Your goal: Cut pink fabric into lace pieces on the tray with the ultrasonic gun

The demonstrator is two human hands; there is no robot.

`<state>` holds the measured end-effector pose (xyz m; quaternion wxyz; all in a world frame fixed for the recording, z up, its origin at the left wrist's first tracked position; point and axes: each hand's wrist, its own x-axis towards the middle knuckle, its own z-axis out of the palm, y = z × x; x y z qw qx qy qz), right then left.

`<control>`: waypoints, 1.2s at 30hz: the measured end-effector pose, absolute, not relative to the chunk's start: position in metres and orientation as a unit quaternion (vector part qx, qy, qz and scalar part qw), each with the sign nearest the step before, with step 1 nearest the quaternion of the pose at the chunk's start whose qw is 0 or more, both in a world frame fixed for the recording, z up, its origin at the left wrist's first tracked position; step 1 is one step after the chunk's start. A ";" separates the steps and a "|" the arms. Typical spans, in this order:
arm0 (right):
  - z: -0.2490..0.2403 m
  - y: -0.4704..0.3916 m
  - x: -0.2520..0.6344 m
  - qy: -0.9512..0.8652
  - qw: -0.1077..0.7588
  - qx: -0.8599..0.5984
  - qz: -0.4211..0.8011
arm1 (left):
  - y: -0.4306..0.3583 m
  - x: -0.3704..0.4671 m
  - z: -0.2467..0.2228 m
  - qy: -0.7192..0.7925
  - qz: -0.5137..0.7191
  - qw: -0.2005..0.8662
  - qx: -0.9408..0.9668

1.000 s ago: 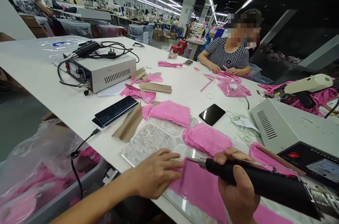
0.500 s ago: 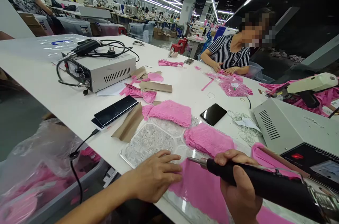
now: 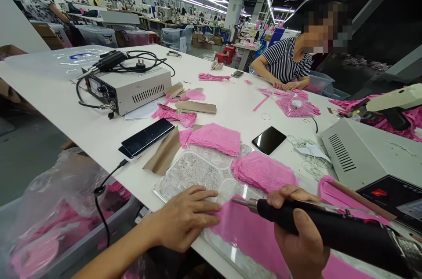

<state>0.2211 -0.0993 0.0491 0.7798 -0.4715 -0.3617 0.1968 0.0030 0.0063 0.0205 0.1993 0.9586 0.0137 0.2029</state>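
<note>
My right hand (image 3: 301,230) is wrapped round a black handheld tool (image 3: 326,226) with a thin metal tip, which touches the upper left part of a pink lace fabric (image 3: 253,239). That fabric lies over a clear patterned plate (image 3: 193,171). My left hand (image 3: 189,217) rests flat, fingers spread, with its fingertips at the fabric's left edge. Two stacks of pink lace pieces, one farther back (image 3: 216,138) and one nearer the tool (image 3: 263,171), lie on the plate.
Left are a grey power box (image 3: 143,89) with cables, a phone (image 3: 148,137) and a bin (image 3: 66,252). Right are another phone (image 3: 269,140) and a machine (image 3: 376,147). Across the white table (image 3: 231,100), a person in stripes (image 3: 285,61) handles bagged pink pieces (image 3: 296,103).
The view has shifted slightly. My left hand has drawn back a little to the left from the tool's tip. My right hand keeps its hold on the tool.
</note>
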 end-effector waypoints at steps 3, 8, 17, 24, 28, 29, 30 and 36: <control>0.048 -0.099 0.220 -0.366 0.776 -0.475 0.198 | 0.006 0.003 0.020 0.006 0.201 0.203 0.958; 0.049 -0.099 0.220 -0.362 0.771 -0.482 0.204 | 0.007 0.002 0.016 0.003 0.203 0.213 0.956; 0.051 -0.100 0.215 -0.366 0.781 -0.451 0.229 | 0.007 0.003 0.011 -0.004 0.241 0.218 0.946; 0.048 -0.101 0.208 -0.378 0.776 -0.437 0.255 | 0.007 0.002 0.008 -0.004 0.220 0.207 0.953; 0.046 -0.101 0.207 -0.388 0.769 -0.438 0.257 | 0.007 0.003 0.009 -0.004 0.228 0.207 0.951; 0.046 -0.101 0.206 -0.390 0.768 -0.437 0.257 | 0.007 0.003 0.011 -0.004 0.227 0.208 0.951; 0.046 -0.100 0.206 -0.391 0.770 -0.435 0.257 | 0.007 0.003 0.013 -0.004 0.223 0.209 0.952; 0.056 -0.100 0.223 -0.334 0.804 -0.433 0.233 | 0.009 0.001 0.024 -0.005 0.231 0.227 0.946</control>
